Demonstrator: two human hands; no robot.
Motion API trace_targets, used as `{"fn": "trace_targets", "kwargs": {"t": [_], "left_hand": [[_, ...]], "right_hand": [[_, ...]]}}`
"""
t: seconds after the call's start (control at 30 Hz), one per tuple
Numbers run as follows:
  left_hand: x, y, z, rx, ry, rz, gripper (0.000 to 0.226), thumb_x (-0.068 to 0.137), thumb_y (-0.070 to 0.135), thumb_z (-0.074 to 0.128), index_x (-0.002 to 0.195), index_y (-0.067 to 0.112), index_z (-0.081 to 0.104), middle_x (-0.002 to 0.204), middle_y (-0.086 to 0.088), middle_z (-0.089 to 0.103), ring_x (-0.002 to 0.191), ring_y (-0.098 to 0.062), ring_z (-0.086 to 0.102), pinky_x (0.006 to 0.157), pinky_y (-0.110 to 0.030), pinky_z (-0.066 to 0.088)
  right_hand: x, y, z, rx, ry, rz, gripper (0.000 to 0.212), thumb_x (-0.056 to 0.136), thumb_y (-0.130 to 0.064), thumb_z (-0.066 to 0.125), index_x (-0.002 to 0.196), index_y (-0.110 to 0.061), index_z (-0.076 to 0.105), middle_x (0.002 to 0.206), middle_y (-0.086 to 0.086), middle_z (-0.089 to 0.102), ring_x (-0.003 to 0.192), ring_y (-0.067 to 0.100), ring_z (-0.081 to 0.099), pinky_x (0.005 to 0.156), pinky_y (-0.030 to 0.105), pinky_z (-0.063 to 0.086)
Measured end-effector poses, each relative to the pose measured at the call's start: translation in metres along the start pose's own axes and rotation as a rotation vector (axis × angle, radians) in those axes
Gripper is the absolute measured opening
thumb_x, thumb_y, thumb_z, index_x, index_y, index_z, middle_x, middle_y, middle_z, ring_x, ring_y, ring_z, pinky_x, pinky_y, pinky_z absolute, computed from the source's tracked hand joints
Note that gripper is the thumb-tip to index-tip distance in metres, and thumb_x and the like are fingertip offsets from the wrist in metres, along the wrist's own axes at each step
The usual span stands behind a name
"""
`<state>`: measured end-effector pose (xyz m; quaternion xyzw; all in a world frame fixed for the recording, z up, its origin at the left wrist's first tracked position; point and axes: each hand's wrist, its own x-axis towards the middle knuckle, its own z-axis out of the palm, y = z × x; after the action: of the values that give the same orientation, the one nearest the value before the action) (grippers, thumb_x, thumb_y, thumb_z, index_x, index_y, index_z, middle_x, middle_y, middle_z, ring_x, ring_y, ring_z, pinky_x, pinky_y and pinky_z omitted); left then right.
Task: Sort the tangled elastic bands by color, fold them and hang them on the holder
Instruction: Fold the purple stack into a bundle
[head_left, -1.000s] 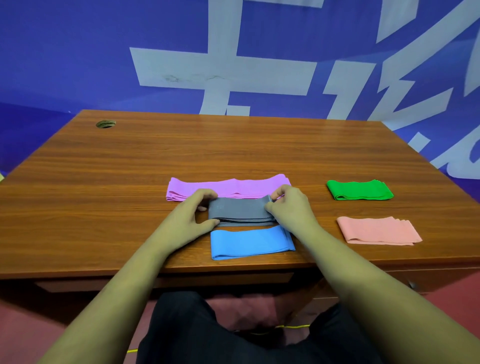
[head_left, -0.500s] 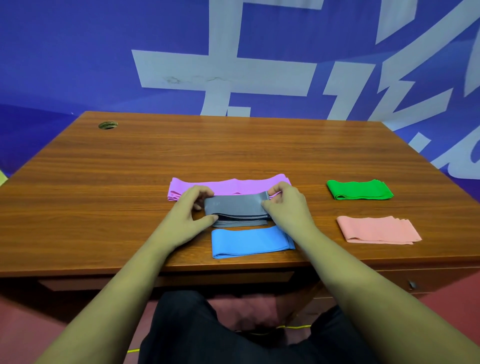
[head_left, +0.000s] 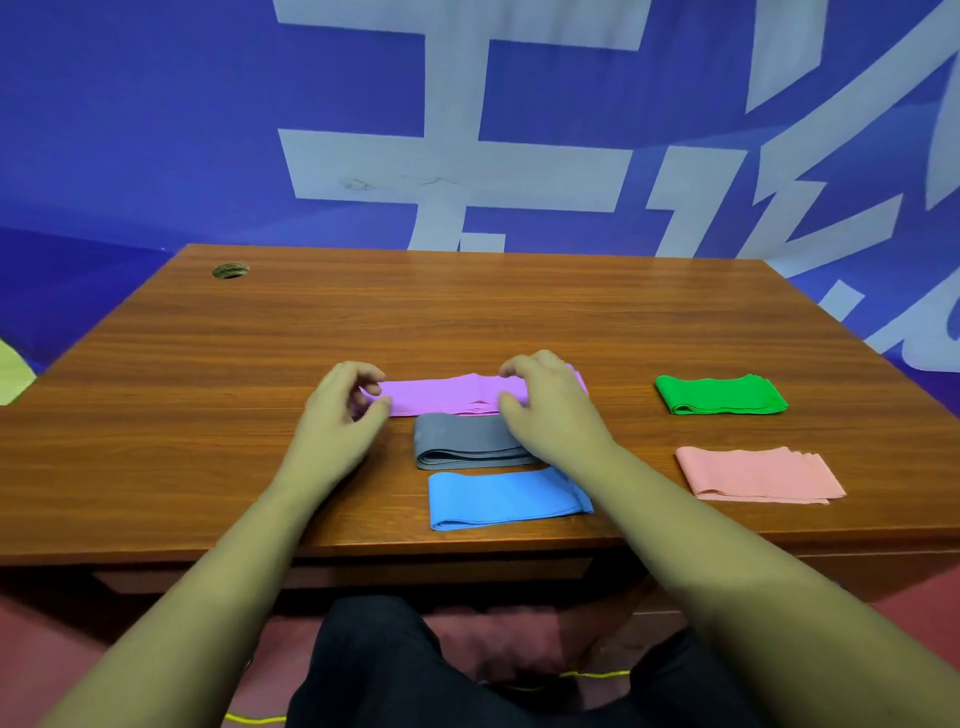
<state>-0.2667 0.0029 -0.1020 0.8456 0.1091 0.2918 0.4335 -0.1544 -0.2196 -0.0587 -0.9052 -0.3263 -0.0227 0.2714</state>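
Purple band (head_left: 447, 396) flat on bench (head_left: 467, 312), just behind folded grey band (head_left: 467, 441). Left hand (head_left: 340, 415), right hand (head_left: 550, 410) at its ends, fingers (head_left: 524, 364) half-curled, grip unclear. Likely fold step: next pinch ends, bring together evenly.

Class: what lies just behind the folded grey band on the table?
The purple band, lying flat; the left hand and right hand cover its ends.

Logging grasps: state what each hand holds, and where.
Left hand and right hand curl around opposite ends of the purple band; whether they actually pinch it cannot be told.
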Motion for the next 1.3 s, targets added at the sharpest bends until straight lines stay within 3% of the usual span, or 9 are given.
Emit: {"fn": "trace_targets", "kwargs": {"t": [0.13, 0.27, 0.37, 0.5, 0.83, 0.93, 1.03, 1.17, 1.3], "left_hand": [[0.020, -0.013, -0.011, 0.278, 0.141, -0.201, 0.017, 0.085, 0.017, 0.066, 0.100, 0.014, 0.059, 0.099, -0.009, 0.058, 0.099, -0.028, 0.055, 0.091, -0.040, 0.043], [0.037, -0.022, -0.004, 0.427, -0.021, -0.541, 0.050, 0.087, 0.045, 0.062, 0.114, 0.003, 0.056, 0.116, -0.021, 0.062, 0.114, -0.038, 0.053, 0.096, -0.040, 0.040], [0.045, -0.026, 0.004, 0.528, -0.092, -0.631, 0.061, 0.083, 0.057, 0.060, 0.113, 0.004, 0.056, 0.122, -0.023, 0.061, 0.117, -0.041, 0.052, 0.094, -0.039, 0.040], [0.054, -0.024, 0.008, 0.577, -0.113, -0.717, 0.059, 0.081, 0.054, 0.065, 0.114, 0.006, 0.060, 0.129, -0.022, 0.057, 0.123, -0.041, 0.047, 0.097, -0.039, 0.038], [0.051, 0.004, 0.009, 0.169, 0.053, -0.410, 0.026, 0.079, 0.011, 0.068, 0.093, 0.009, 0.046, 0.079, -0.005, 0.057, 0.076, -0.028, 0.053, 0.058, -0.034, 0.035], [0.058, 0.022, 0.013, 0.068, 0.075, -0.309, 0.028, 0.075, 0.011, 0.071, 0.092, 0.009, 0.049, 0.080, -0.002, 0.058, 0.073, -0.024, 0.051, 0.061, -0.033, 0.038], [0.062, 0.043, 0.025, -0.023, 0.000, -0.211, 0.035, 0.073, 0.015, 0.080, 0.094, 0.010, 0.053, 0.081, 0.004, 0.060, 0.070, -0.015, 0.054, 0.065, -0.029, 0.044], [0.065, 0.054, 0.039, -0.138, -0.131, -0.171, 0.043, 0.072, 0.020, 0.086, 0.102, 0.011, 0.056, 0.087, 0.005, 0.061, 0.067, -0.010, 0.055, 0.069, -0.025, 0.051], [0.066, 0.050, 0.043, -0.360, -0.224, -0.222, 0.029, 0.083, 0.004, 0.074, 0.095, 0.015, 0.050, 0.093, -0.004, 0.069, 0.077, -0.012, 0.061, 0.075, -0.026, 0.050]], "right_hand": [[0.016, -0.021, 0.013, -0.053, -0.140, -0.139, 0.038, 0.097, -0.033, 0.051, 0.125, -0.010, 0.062, 0.127, 0.009, 0.060, 0.122, 0.026, 0.051, 0.105, 0.038, 0.039], [0.025, -0.029, 0.029, -0.126, -0.295, -0.097, 0.047, 0.097, -0.050, 0.043, 0.118, -0.014, 0.065, 0.124, 0.006, 0.063, 0.116, 0.025, 0.056, 0.098, 0.040, 0.046], [0.027, -0.026, 0.039, -0.157, -0.334, -0.048, 0.052, 0.095, -0.060, 0.037, 0.089, -0.015, 0.063, 0.100, 0.006, 0.066, 0.096, 0.028, 0.059, 0.086, 0.044, 0.050], [0.028, -0.020, 0.044, -0.145, -0.319, -0.067, 0.055, 0.095, -0.060, 0.036, 0.094, -0.015, 0.067, 0.104, 0.005, 0.068, 0.101, 0.027, 0.060, 0.087, 0.043, 0.049], [0.046, -0.021, 0.030, 0.172, -0.307, 0.063, 0.027, 0.094, -0.034, 0.053, 0.093, -0.015, 0.072, 0.093, 0.001, 0.072, 0.092, 0.020, 0.063, 0.080, 0.031, 0.048], [0.061, -0.030, 0.017, 0.622, -0.225, 0.276, 0.031, 0.097, -0.029, 0.053, 0.093, -0.003, 0.070, 0.089, 0.009, 0.067, 0.078, 0.021, 0.058, 0.067, 0.030, 0.045], [0.072, -0.038, 0.008, 1.043, -0.299, 0.490, 0.043, 0.099, -0.041, 0.049, 0.105, -0.001, 0.062, 0.096, 0.018, 0.071, 0.083, 0.027, 0.068, 0.074, 0.034, 0.055], [0.081, -0.031, 0.003, 1.201, -0.289, 0.608, 0.046, 0.092, -0.044, 0.061, 0.111, -0.002, 0.063, 0.096, 0.018, 0.074, 0.077, 0.026, 0.072, 0.072, 0.039, 0.060], [0.081, -0.018, 0.000, 1.236, -0.284, 0.682, 0.032, 0.085, -0.023, 0.074, 0.113, -0.009, 0.065, 0.109, 0.015, 0.072, 0.088, 0.026, 0.070, 0.082, 0.041, 0.058]]}}
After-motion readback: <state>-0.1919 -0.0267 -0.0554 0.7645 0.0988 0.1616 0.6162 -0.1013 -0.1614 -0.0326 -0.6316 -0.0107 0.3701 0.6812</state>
